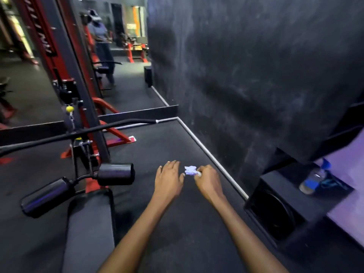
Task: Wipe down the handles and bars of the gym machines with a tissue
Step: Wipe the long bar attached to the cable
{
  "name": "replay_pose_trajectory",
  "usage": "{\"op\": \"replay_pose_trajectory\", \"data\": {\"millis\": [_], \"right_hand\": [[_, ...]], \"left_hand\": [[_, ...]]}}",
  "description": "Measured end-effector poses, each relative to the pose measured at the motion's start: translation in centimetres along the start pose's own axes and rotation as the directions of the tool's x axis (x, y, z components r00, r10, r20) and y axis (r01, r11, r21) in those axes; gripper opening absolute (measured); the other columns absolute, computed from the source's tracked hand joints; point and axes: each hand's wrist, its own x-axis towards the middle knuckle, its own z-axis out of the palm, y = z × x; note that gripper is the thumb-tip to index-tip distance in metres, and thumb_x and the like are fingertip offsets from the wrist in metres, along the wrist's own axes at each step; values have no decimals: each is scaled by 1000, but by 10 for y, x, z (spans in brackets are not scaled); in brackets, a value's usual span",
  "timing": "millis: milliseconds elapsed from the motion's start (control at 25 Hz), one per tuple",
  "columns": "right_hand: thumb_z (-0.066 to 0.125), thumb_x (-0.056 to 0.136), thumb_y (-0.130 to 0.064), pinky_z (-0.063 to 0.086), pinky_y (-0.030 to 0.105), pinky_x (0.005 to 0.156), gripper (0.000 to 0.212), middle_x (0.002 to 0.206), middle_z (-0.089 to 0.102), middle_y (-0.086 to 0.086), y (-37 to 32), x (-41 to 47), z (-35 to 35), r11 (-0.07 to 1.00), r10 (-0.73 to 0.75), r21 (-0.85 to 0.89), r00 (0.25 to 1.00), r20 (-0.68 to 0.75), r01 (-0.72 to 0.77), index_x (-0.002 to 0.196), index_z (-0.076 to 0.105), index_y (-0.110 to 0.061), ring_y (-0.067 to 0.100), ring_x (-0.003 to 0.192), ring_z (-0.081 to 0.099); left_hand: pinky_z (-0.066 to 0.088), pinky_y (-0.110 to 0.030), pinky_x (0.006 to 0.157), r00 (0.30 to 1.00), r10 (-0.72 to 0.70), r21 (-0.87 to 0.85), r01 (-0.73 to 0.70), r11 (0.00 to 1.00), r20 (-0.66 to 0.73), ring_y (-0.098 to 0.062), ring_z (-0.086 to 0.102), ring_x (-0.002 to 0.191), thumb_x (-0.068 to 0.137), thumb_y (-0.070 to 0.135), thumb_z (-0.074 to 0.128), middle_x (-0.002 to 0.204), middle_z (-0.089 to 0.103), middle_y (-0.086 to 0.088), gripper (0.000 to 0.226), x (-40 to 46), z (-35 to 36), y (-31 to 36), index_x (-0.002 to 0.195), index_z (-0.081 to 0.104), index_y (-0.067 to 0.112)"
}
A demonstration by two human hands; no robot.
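Note:
My right hand [207, 179] pinches a small crumpled white tissue [190, 170] out in front of me, above the dark floor. Just left of it, my left hand [169, 178] hangs with relaxed fingers, its fingertips close to the tissue but holding nothing. Further left, the long black pull-down bar [110, 128] of a red and black cable machine [59, 62] runs across the view at an angle. Two black padded rollers [116, 173] stick out below the bar, above the machine's grey seat [88, 229]. Both hands are well clear of the bar and the rollers.
A mirror behind the machine reflects a standing person [101, 44] and more red equipment. A dark wall [256, 75] rises on the right. Low at the right stands a black speaker box [275, 213], and a plastic water bottle [313, 179] sits on it.

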Motion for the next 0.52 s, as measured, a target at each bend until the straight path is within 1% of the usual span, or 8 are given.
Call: {"op": "replay_pose_trajectory", "data": {"millis": [120,280,520], "right_hand": [[54,87,-19,45,34,82,24,107,61,16,-38,59,31,997,-60,58,996,70,56,102,69,-6,33,103,57],[56,87,-21,46,33,83,25,108,61,16,-86,122,82,988,-134,105,975,177,117,102,70,-8,32,104,58],[53,88,-19,45,31,85,25,111,59,15,-174,252,163,961,-265,152,928,262,231,105,69,-10,31,106,56]], "left_hand": [[14,-34,117,994,-108,-2,108,994,-26,-14,22,145,100,35,42,155,32,1,52,48,-6,-42,148,31,16],[13,-34,116,975,-217,28,218,975,-42,-15,21,145,100,35,41,155,31,0,53,101,-6,-107,148,30,16],[10,-34,116,920,-376,62,384,921,-107,-15,18,146,100,35,41,156,28,1,53,207,-9,-216,148,28,18]]}}
